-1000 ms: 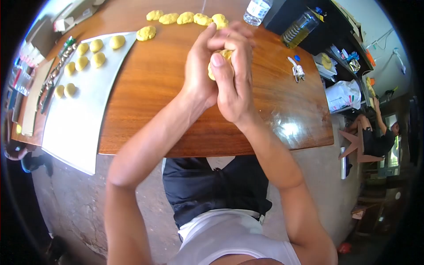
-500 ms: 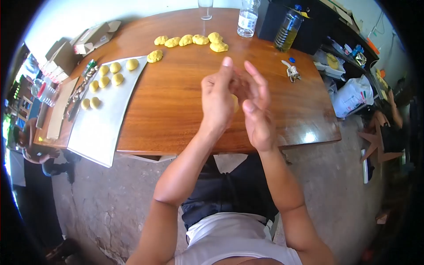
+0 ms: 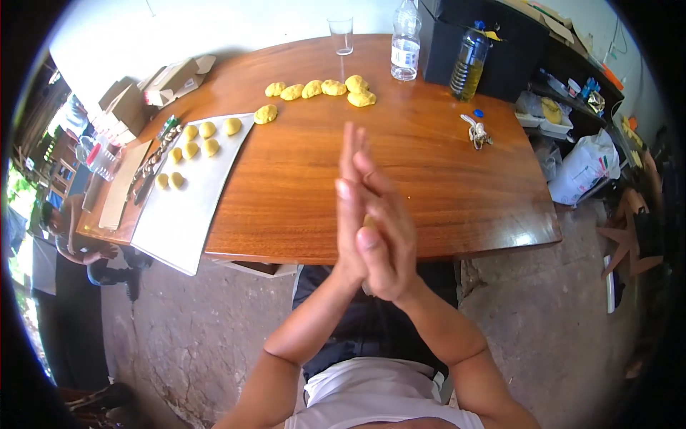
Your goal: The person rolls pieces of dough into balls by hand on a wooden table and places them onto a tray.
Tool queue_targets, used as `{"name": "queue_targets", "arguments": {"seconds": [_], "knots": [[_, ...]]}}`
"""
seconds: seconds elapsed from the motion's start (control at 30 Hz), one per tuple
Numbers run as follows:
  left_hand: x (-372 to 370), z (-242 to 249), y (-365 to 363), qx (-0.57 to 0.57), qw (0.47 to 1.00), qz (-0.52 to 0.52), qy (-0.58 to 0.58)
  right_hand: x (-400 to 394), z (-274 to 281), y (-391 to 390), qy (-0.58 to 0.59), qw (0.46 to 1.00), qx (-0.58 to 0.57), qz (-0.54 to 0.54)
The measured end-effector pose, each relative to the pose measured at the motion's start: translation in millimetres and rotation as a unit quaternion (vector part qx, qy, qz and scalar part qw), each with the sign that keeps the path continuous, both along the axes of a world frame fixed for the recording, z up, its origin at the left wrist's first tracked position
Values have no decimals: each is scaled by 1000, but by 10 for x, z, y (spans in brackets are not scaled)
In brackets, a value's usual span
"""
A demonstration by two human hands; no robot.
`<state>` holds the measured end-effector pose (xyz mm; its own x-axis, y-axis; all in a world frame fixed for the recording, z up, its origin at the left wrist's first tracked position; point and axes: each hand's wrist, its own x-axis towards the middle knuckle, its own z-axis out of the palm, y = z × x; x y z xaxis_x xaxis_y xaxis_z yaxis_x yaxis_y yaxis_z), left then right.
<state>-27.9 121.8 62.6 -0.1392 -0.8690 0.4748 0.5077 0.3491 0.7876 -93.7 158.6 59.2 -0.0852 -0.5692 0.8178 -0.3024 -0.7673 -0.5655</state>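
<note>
My left hand [image 3: 351,225] and my right hand [image 3: 391,236] are pressed palm to palm over the table's front edge, fingers pointing forward. Between the palms a small bit of yellow dough [image 3: 369,221] shows; most of it is hidden. On the metal tray [image 3: 175,225] at the left lie several smooth dough balls [image 3: 207,129]. Several rougher yellow dough lumps [image 3: 312,89] form a row at the back of the table, and one lump [image 3: 265,114] sits by the tray's corner.
On the wooden table [image 3: 300,193] stand a glass [image 3: 344,37], a clear bottle [image 3: 404,57], an oil bottle [image 3: 466,68] and open cardboard boxes [image 3: 171,80]. Keys [image 3: 476,134] lie at the right. Another person [image 3: 68,232] is at the far left.
My hands were apart and tilted around the dough; now they are pressed together and lower in view. The camera view has shifted, so the table items appear lower and slightly right.
</note>
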Motion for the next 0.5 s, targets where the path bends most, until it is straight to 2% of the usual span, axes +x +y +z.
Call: {"name": "queue_targets", "arguments": {"seconds": [0.07,0.13,0.27,0.3,0.37,0.4,0.43,0.5], "knots": [[38,87,-4,23,999,30,18,139,-83,53,0,1000,1,-21],[47,47,-46,88,988,63,108,256,-112,79,-5,996,-27,-90],[134,-272,-158,102,992,17,69,250,-190,7,-23,994,-20,-102],[157,-338,-193,100,993,15,67,183,-213,-50,-83,993,36,-74],[225,-407,-234,64,991,-26,-113,15,-156,-115,-221,962,159,-12],[251,-392,-265,51,995,-47,-65,-108,-161,-219,-269,949,160,36],[311,-378,-298,49,996,-46,-65,-268,-204,-303,-317,928,169,94],[480,-365,-386,6,980,-18,-197,-549,-212,-409,-345,888,232,197]]}}
